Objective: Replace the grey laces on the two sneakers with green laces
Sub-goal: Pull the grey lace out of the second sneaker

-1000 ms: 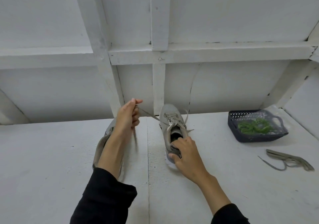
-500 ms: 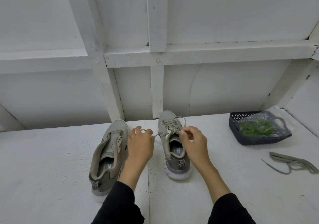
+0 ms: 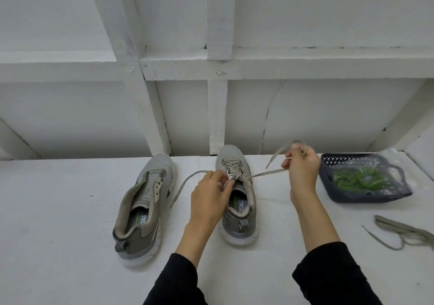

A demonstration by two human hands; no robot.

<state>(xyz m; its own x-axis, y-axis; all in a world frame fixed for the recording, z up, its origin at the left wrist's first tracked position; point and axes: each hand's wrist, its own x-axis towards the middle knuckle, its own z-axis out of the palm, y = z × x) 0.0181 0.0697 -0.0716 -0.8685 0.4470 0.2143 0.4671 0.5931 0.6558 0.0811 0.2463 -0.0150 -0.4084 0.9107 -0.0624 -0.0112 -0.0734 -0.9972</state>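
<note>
- Two grey mesh sneakers with white soles, standing side by side on a white painted tabletop (image 3: 58,210), toes toward the white panelled wall (image 3: 305,107); apart, not touching
- Left grey sneaker (image 3: 143,208): unlaced, eyelets bare, tongue loose, insole with printed label showing
- Right grey sneaker (image 3: 237,201): laced with a flat grey lace (image 3: 231,167) across the upper eyelets; both free ends drawn out to either side
- Left hand (image 3: 210,196): over the throat of the right sneaker, thumb and forefinger pinching the lace at the top eyelets; one free end looping away leftward and down onto the tabletop between the two shoes
- Right hand (image 3: 301,166): raised just right of the toe of the right sneaker, fingers curled and pinching the other free end; lace taut from the eyelets up to the fingers, tip blurred above the knuckles
- Dark grey perforated plastic basket (image 3: 328,180): well to the right of the shoes, near the wall; inside, a crumpled clear plastic bag (image 3: 387,166) and a tangle of bright green laces (image 3: 357,180)
- Loose grey lace (image 3: 399,231): folded in flat loops on the tabletop nearer than the basket, at the right edge of the view, partly cut off
- Black long sleeves (image 3: 178,281) on both forearms, wrists bare
</note>
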